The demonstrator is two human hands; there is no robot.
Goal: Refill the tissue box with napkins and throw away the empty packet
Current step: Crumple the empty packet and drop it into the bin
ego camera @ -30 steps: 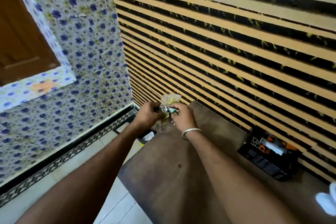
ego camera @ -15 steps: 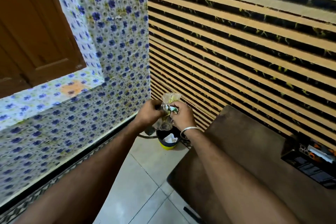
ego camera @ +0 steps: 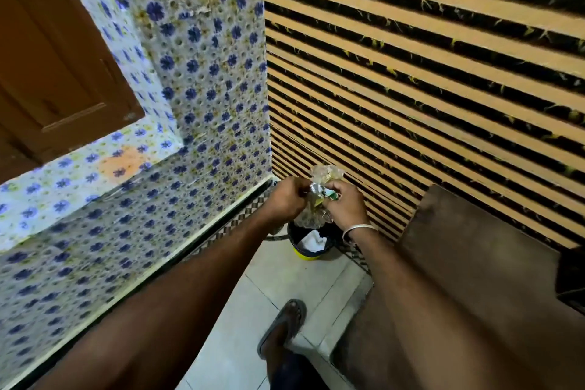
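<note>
A crumpled clear plastic packet (ego camera: 323, 174) with green and yellow print is held between both hands, above a small dustbin. My left hand (ego camera: 285, 199) grips its left side and my right hand (ego camera: 346, 206), with a metal bangle on the wrist, grips its right side. The dustbin (ego camera: 308, 252) is dark with a yellow base and stands on the floor in the corner, directly below the packet; white crumpled paper lies inside it. The tissue box is almost out of frame at the right edge and cannot be made out.
A brown table (ego camera: 474, 279) fills the lower right. A striped wall (ego camera: 411, 73) rises behind it, and a blue-flowered tiled wall (ego camera: 196, 104) with a wooden door (ego camera: 47, 73) stands left. My sandalled foot (ego camera: 281, 329) is on the pale floor tiles.
The view has swung left and down, away from the table toward the corner. The dustbin and my foot have come into sight. Both hands keep hold of the packet, now over the bin.
</note>
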